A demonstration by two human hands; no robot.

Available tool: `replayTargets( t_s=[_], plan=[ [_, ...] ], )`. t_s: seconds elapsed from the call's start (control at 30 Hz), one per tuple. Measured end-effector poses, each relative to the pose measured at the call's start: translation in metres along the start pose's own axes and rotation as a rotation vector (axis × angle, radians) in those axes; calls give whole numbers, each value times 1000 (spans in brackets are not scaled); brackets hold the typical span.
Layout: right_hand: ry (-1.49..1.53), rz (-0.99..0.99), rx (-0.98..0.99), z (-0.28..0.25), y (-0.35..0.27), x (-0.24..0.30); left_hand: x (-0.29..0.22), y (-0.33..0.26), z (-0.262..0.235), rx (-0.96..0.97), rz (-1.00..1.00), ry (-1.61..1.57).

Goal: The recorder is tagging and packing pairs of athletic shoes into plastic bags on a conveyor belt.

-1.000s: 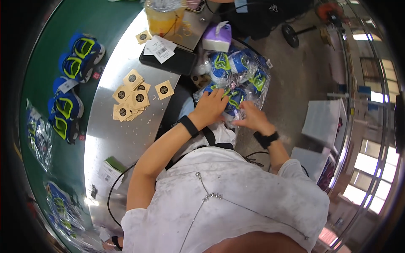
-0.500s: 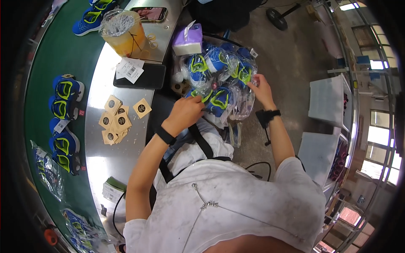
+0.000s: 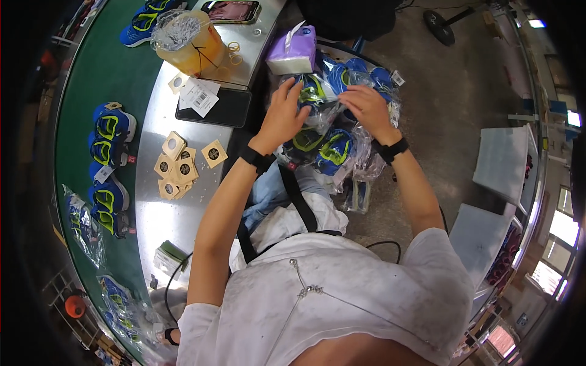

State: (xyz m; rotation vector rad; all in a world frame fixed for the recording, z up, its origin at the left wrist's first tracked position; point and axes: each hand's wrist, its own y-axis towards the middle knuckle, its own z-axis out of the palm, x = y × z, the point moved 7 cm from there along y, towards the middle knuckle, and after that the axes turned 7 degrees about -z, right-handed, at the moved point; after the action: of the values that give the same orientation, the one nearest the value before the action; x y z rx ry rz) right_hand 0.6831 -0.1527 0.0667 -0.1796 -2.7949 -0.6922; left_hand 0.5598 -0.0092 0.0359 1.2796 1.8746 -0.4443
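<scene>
my left hand [image 3: 281, 124] is spread, thumb held away from the fingers, over the near left of a heap of blue shoes in clear bags. my right hand [image 3: 370, 114] faces it across the heap, fingers close together and bent over the clear plastic [image 3: 330, 111]; i cannot tell whether they pinch the film or only rest on it. the bagged shoe [image 3: 314, 91] with a lime collar lies between my two hands, just beside my left fingertips and partly hidden by them. a second bagged shoe [image 3: 335, 151] sits nearer my body, below the gap between my hands. just beyond my left fingertips stands a purple and white tissue pack [image 3: 292, 56], and beyond my right hand a small white tag [image 3: 397, 77] shows at the heap's far edge.

to the left of my left hand, a dark flat device [image 3: 232, 108] lies on the metal tabletop [image 3: 160, 224] with white labels [image 3: 200, 96] on it. nearer me on that side is a loose stack of tan square packets [image 3: 185, 171]. farther off past the device stands a yellow tub [image 3: 198, 56]. well left of my grip, more blue shoes [image 3: 107, 198] sit on a green belt [image 3: 76, 152]. well to the right of my right hand are pale bins [image 3: 502, 160].
</scene>
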Motion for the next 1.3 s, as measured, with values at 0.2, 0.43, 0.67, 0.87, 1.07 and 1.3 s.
replayTargets(
  t_s=[0.2, 0.43, 0.67, 0.87, 1.07, 1.3],
  plan=[
    [237, 164, -241, -76, 25, -13, 27, 17, 8, 30, -131, -13],
    [554, 457, -537, -158, 23, -24, -26, 11, -6, 171, 170, -318],
    [962, 373, -627, -150, -14, 11, -74, -8, -26, 318, -14, -1044],
    [1141, 586, -710, -116, -18, -11, -123, -12, -75, 183, 208, -492],
    [1309, 800, -851, -106, -52, -18, -98, -16, -61, 157, 34, -542],
    [1089, 643, -771, -176, -17, -5, -35, -33, -5, 404, -452, -1013]
  ],
)
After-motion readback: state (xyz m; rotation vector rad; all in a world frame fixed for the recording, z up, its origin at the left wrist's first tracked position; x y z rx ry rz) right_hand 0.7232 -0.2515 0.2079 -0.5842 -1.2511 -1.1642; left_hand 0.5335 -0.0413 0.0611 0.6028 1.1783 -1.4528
